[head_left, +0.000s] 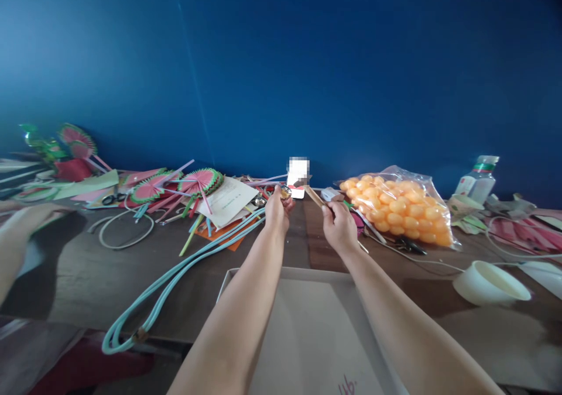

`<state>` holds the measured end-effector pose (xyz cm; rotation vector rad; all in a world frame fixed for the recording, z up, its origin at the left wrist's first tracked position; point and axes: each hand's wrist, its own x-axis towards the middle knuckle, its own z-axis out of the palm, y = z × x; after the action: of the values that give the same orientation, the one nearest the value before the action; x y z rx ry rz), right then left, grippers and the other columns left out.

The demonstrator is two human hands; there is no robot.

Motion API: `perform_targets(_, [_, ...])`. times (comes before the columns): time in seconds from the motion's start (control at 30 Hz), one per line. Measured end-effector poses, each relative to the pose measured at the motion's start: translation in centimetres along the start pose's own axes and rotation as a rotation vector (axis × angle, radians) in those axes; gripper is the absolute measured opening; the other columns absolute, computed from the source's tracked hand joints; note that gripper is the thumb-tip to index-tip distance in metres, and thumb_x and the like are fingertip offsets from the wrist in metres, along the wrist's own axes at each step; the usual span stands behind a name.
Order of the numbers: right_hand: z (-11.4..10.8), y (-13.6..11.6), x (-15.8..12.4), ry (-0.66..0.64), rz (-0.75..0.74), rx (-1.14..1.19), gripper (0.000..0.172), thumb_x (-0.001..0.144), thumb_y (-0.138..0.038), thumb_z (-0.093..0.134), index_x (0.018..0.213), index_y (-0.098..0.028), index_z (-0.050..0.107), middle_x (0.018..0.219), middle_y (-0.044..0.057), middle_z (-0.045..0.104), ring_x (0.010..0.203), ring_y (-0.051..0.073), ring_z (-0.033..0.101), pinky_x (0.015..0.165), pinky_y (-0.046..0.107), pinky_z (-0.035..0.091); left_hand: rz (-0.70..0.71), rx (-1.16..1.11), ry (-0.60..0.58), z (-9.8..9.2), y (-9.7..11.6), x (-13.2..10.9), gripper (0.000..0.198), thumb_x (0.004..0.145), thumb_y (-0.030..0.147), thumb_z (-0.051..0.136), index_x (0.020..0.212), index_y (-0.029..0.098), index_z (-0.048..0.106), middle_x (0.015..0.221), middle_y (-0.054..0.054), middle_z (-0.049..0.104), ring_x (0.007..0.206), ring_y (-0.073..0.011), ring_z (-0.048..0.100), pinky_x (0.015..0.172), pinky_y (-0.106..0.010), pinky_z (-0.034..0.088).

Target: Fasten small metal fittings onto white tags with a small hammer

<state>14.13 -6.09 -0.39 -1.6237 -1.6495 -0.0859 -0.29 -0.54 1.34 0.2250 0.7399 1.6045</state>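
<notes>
My left hand point(276, 208) is closed on a small shiny gold-and-silver metal piece point(285, 192), whose exact kind is too small to tell. Pale blue cords point(188, 266) trail from beside this hand to a looped end at the table's front edge. In my right hand point(340, 226) is a thin wooden-handled brush point(317, 198), gripped between thumb and fingers, its dark tip pointing at the metal piece. Behind both hands a lit phone point(298, 175) leans against the blue wall, partly blurred out. Below my forearms lies an open shallow cardboard box point(316, 325).
Orange balls in a clear bag point(399, 208) lie right of my hands. Farther right are a white cup point(489, 284) and a clear bottle point(478, 178). Watermelon paper fans point(199, 183) and papers point(228, 201) clutter the left. Another person's arm point(21, 231) reaches in there.
</notes>
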Motion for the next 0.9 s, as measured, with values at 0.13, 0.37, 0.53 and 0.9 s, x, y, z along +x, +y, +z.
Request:
perform_targets(0.13, [-0.06, -0.04, 0.05, -0.066, 0.077, -0.053, 0.025, 0.09, -0.032, 0.038, 0.099, -0.02, 0.058, 0.11, 0.008, 0.058, 0.099, 0.021, 0.055, 0.08, 0.03, 0.042, 0.013, 0.017, -0.044, -0.03, 0.03, -0.19, 0.021, 0.078, 0.033, 0.063, 0.076, 0.013, 0.057, 0.063, 0.0, 0.054, 0.049, -0.0064, 0.053, 0.047, -0.017, 0.048])
perform_targets(0.37, [-0.21, -0.05, 0.29, -0.284, 0.21, -0.179, 0.028, 0.09, -0.033, 0.036, 0.104, -0.022, 0.058, 0.113, 0.009, 0.057, 0.101, 0.023, 0.056, 0.077, 0.031, 0.043, 0.013, 0.019, -0.084, -0.29, -0.21, 0.1, 0.019, 0.071, 0.025, 0.071, 0.072, 0.012, 0.056, 0.062, 0.001, 0.054, 0.048, -0.0049, 0.052, 0.048, -0.016, 0.047])
perform_targets(0.53, [-0.07, -0.24, 0.04, -0.411, 0.179, -0.273, 0.03, 0.091, -0.035, 0.035, 0.1, -0.022, 0.059, 0.109, 0.01, 0.058, 0.098, 0.024, 0.059, 0.075, 0.033, 0.045, 0.008, 0.017, -0.061, -0.21, -0.18, 0.02, 0.021, 0.069, 0.023, 0.073, 0.075, 0.012, 0.056, 0.061, 0.001, 0.055, 0.048, -0.0046, 0.052, 0.051, -0.017, 0.048])
perform_targets(0.9, [0.48, 0.11, -0.32, -0.466, 0.127, -0.344, 0.03, 0.09, -0.035, 0.035, 0.097, -0.021, 0.06, 0.107, 0.011, 0.061, 0.094, 0.025, 0.061, 0.072, 0.035, 0.046, -0.005, -0.009, -0.022, 0.02, 0.09, -0.34, 0.02, 0.074, 0.028, 0.069, 0.073, 0.013, 0.056, 0.062, 0.001, 0.056, 0.049, -0.0047, 0.053, 0.052, -0.017, 0.049])
